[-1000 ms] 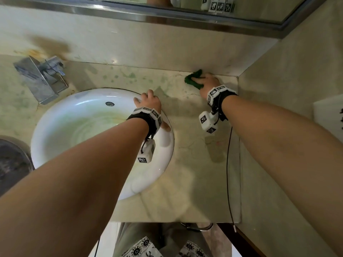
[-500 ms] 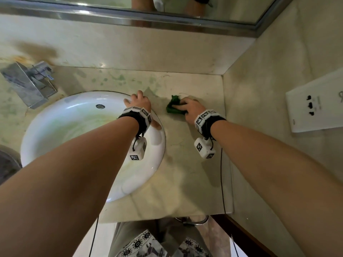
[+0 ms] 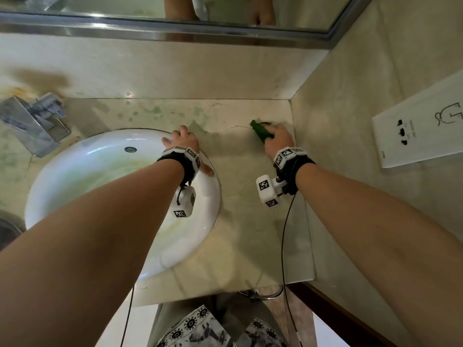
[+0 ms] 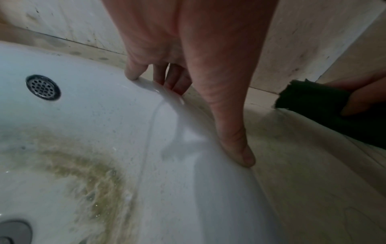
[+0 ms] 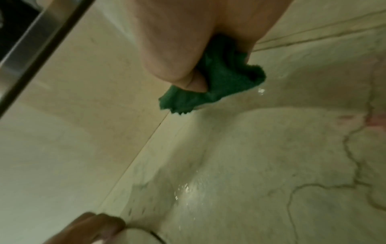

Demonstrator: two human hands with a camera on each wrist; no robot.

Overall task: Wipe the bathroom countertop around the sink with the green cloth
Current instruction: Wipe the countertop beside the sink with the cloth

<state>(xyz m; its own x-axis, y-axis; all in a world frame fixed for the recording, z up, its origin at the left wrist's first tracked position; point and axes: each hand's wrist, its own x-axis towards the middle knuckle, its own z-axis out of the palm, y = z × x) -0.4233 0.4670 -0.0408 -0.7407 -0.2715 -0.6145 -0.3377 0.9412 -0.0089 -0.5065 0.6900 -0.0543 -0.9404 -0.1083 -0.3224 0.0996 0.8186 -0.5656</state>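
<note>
The green cloth (image 3: pixel 259 131) lies bunched on the beige marble countertop (image 3: pixel 250 221), toward the back right corner. My right hand (image 3: pixel 278 136) grips it and presses it on the stone; in the right wrist view the thumb and fingers pinch the cloth (image 5: pixel 219 79), and wet streaks shine on the countertop (image 5: pixel 229 165). My left hand (image 3: pixel 181 139) rests on the right rim of the white sink (image 3: pixel 75 171). In the left wrist view its fingertips (image 4: pixel 133 72) and thumb lie on the rim, holding nothing. The cloth (image 4: pixel 313 105) shows at that view's right.
A chrome faucet (image 3: pixel 32 126) stands at the back left. The mirror frame (image 3: pixel 175 31) runs above the backsplash. On the right wall hangs a white socket plate (image 3: pixel 421 128). A thin cable (image 3: pixel 283 246) trails from my right wrist. Yellow-brown stains ring the sink basin (image 4: pixel 83 165).
My right hand swept the cloth from the back corner toward the sink, then back to the right. The left hand has stayed on the sink rim.
</note>
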